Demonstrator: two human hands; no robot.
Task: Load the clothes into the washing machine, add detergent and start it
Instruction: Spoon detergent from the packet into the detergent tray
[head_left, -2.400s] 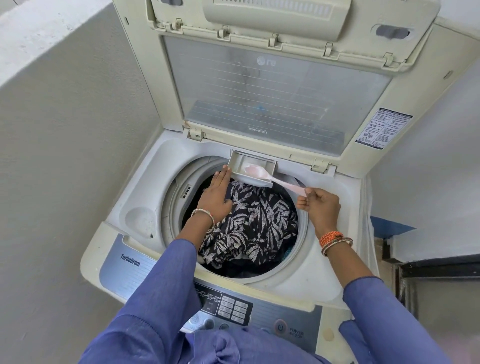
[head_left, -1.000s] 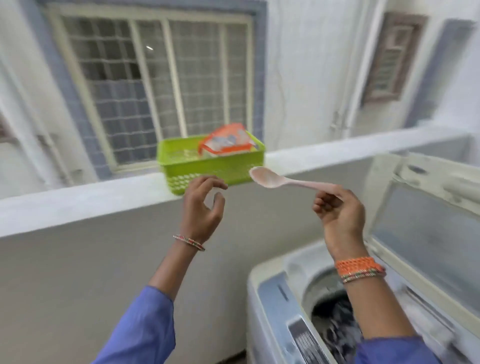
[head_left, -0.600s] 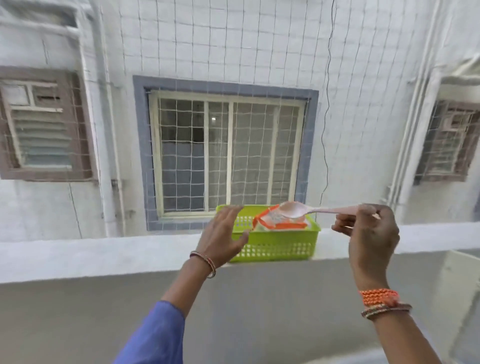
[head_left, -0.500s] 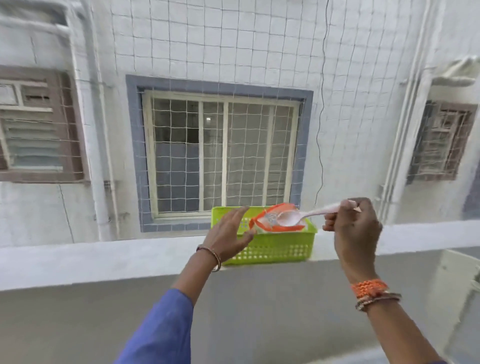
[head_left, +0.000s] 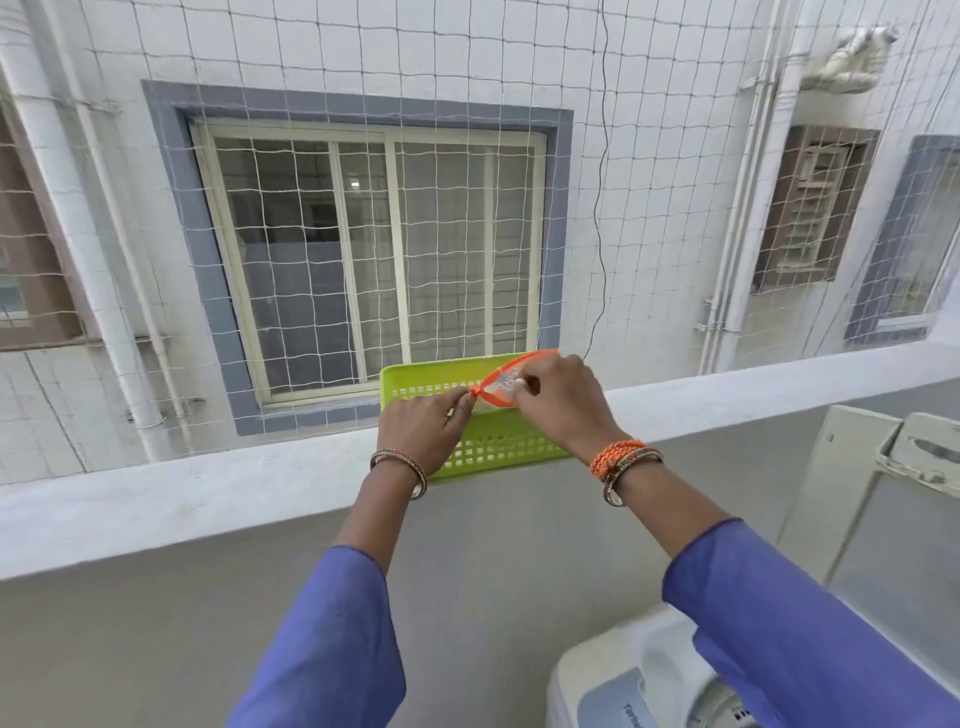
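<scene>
- Head view: a green perforated basket is sitting on the grey ledge, just above the frame's centre.
- An orange-rimmed detergent packet is standing inside the basket, its open mouth at the basket's 12 o'clock edge.
- The left hand is pinching the packet's rim at its 9 o'clock corner, fingers curled on it.
- The right hand is closing over the packet's 3 o'clock side, fingers curled at the mouth; whether it is holding anything else there cannot be told.
- The washing machine is showing at 5 o'clock, its lid standing raised at 4 o'clock.
- A netted window is filling the 12 o'clock area.
</scene>
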